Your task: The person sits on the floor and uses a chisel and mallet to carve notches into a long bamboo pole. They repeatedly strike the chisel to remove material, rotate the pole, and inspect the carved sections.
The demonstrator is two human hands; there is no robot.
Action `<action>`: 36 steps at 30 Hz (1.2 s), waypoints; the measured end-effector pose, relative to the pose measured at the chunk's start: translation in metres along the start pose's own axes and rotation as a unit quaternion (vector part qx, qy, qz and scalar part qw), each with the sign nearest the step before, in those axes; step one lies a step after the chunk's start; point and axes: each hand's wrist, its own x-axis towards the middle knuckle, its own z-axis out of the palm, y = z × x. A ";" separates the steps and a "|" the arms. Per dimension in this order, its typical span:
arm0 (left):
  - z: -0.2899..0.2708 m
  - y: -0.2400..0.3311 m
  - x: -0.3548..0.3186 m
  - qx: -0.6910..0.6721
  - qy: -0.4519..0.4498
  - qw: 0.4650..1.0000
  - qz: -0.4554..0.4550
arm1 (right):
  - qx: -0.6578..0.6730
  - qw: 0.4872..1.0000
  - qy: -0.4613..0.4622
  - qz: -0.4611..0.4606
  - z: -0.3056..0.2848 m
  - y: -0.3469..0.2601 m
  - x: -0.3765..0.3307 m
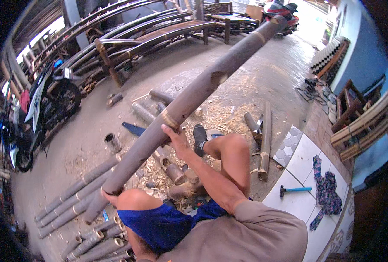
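A long, thick brown bamboo pole [194, 94] slants across my lap, from low on the left to far up on the right. One round hole is cut in its side towards the far end, and a pale ring marks its middle. My right hand [179, 143] grips the pole near that ring, thumb on the near side. Near the pole's lower end, my left hand [109, 199] holds its underside; my knee hides most of that hand. Beneath the pole, short bamboo pieces [174, 173] lie among wood chips on the floor. A flat blue blade-like piece [133, 129] sticks out behind the pole.
Bamboo poles [78, 198] and cut tubes [93, 244] lie at lower left. A hammer [295, 189] and patterned cloth [327, 190] rest on white tiles at right. Motorcycles [50, 109] stand at left; bamboo benches [168, 39] line the back.
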 end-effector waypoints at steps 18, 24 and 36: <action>-0.008 -0.001 -0.007 0.031 0.023 0.999 0.014 | 0.077 0.994 -0.060 -0.041 -0.032 0.059 0.039; -0.023 0.008 -0.010 0.039 0.045 0.998 0.033 | 0.079 0.993 -0.074 -0.048 -0.020 0.050 0.030; -0.049 0.024 0.009 0.064 0.080 0.989 0.111 | 0.027 0.998 -0.063 -0.007 -0.030 0.081 0.052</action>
